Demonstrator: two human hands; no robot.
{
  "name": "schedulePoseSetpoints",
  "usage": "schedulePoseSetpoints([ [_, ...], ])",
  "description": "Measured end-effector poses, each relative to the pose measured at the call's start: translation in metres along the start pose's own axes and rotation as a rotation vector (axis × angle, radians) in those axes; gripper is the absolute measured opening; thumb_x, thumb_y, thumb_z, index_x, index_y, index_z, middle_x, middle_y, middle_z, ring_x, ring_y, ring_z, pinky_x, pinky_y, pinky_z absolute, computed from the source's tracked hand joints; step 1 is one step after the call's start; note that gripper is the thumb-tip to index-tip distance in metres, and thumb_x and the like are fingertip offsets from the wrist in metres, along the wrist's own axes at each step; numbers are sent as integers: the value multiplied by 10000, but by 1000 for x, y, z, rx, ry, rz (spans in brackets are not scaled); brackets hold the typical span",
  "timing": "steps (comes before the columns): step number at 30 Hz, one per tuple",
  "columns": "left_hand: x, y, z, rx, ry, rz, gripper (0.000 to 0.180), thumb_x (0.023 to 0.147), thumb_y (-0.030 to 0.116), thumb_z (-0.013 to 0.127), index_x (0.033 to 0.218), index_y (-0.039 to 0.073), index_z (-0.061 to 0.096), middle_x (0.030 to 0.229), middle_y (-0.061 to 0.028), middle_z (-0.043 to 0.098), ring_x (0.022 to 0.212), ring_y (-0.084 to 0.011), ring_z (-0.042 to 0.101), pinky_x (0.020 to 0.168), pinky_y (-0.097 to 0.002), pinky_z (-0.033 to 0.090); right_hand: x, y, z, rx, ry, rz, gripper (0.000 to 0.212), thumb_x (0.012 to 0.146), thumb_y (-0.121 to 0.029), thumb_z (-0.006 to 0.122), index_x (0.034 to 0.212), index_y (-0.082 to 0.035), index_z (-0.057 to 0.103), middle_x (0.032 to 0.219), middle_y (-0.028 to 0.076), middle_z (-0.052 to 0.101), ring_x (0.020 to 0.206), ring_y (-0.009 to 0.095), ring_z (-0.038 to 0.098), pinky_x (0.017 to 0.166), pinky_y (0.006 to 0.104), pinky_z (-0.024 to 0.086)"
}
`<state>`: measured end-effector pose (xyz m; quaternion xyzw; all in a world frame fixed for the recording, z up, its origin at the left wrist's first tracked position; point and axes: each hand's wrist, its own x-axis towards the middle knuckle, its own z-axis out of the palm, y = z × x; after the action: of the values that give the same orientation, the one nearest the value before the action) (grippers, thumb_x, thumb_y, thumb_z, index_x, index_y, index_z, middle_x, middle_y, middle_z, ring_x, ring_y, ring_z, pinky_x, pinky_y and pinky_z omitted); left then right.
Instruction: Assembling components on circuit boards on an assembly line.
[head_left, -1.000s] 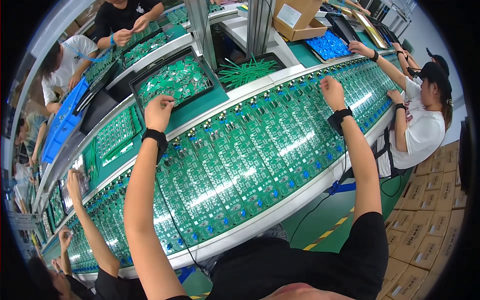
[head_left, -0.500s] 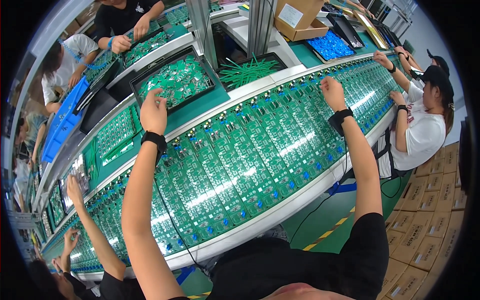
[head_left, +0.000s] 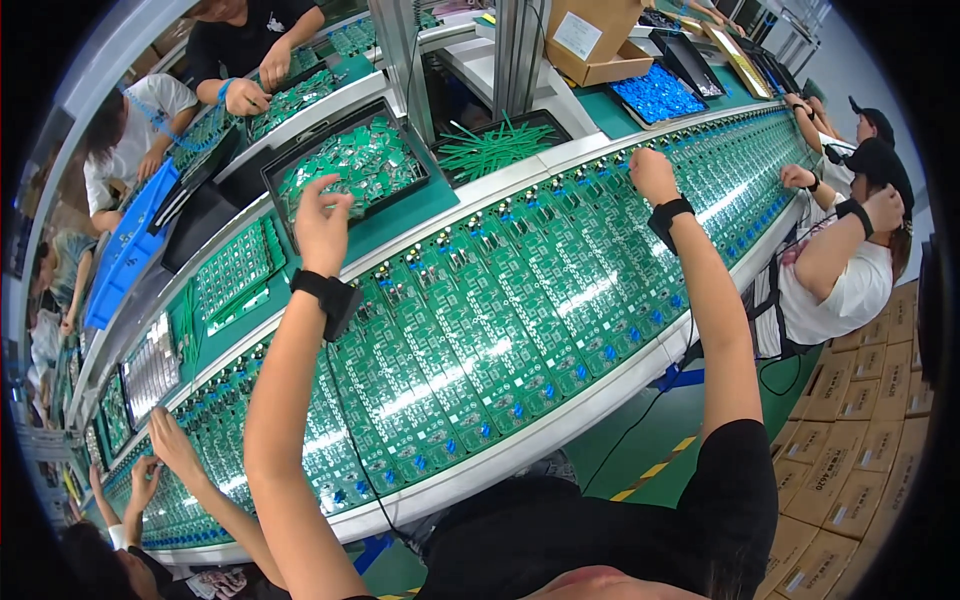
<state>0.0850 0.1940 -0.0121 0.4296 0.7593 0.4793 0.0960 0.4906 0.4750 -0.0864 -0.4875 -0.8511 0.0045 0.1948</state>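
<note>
A long row of green circuit boards (head_left: 470,340) runs beneath both my arms, with small blue, black and yellow parts along the board ends. My left hand (head_left: 322,232) hovers at the near edge of a black tray (head_left: 418,186) heaped with small green board pieces (head_left: 360,165). Its fingers are bent and drawn together towards the thumb; anything between them is too small to name. Over the far ends of the boards, towards the right, my right hand (head_left: 655,176) is closed, its fingertips turned down and hidden. Each wrist wears a black band, and a thin cord hangs from the left one.
Behind the line lie a tray of green strips (head_left: 500,148), a blue-parts tray (head_left: 658,95) and an open carton (head_left: 590,45). A metal post (head_left: 403,70) stands beside the trays. A green panel (head_left: 235,272) lies left. Co-workers' hands reach over both ends of the line.
My left hand has shifted slightly right and nearer to me, its fingers curling over. My right hand has moved a little left. The right-hand co-worker has drawn one arm up from the boards.
</note>
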Motion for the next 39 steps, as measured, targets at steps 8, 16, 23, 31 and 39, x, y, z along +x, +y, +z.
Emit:
schedulePoseSetpoints([
  [8, -52, 89, 35, -628, -300, -346, 340, 793, 90, 613, 1114, 56, 508, 825, -13, 592, 697, -64, 506, 620, -217, 407, -26, -103, -57, 414, 90, -108, 248, 785, -176, 598, 989, -37, 578, 852, 122, 606, 714, 243, 606, 608, 337, 483],
  [16, -77, 101, 63, -970, -405, -570, 289, 812, 112, 582, 1090, 50, 529, 858, -9, 588, 728, -71, 522, 625, -221, 411, -68, -228, -87, 1309, -517, -13, 252, 832, -178, 593, 1025, -22, 552, 862, 40, 593, 703, 89, 590, 548, 210, 461],
  [23, -68, 102, 50, -659, -530, -409, 211, 845, 190, 554, 1016, 67, 577, 897, -6, 603, 774, -99, 554, 660, -231, 416, -71, -185, -80, 1353, -455, -12, 198, 842, -165, 572, 998, -43, 566, 850, 22, 591, 670, 73, 574, 508, 195, 442],
  [31, 16, 3, -14, 341, -74, 82, 197, 765, 232, 619, 832, 48, 639, 784, -91, 650, 742, -195, 626, 663, -306, 477, -46, 10, -62, 657, -56, 146, 208, 791, -111, 625, 985, -47, 587, 706, 13, 593, 589, 74, 562, 521, 185, 426],
  [39, 22, -20, -13, 490, -246, -91, 232, 723, 247, 669, 823, 39, 643, 774, -95, 653, 715, -219, 627, 661, -310, 473, -27, 69, -24, 888, -105, 440, 196, 746, -80, 638, 930, -16, 617, 750, 40, 622, 649, 79, 567, 582, 213, 453],
])
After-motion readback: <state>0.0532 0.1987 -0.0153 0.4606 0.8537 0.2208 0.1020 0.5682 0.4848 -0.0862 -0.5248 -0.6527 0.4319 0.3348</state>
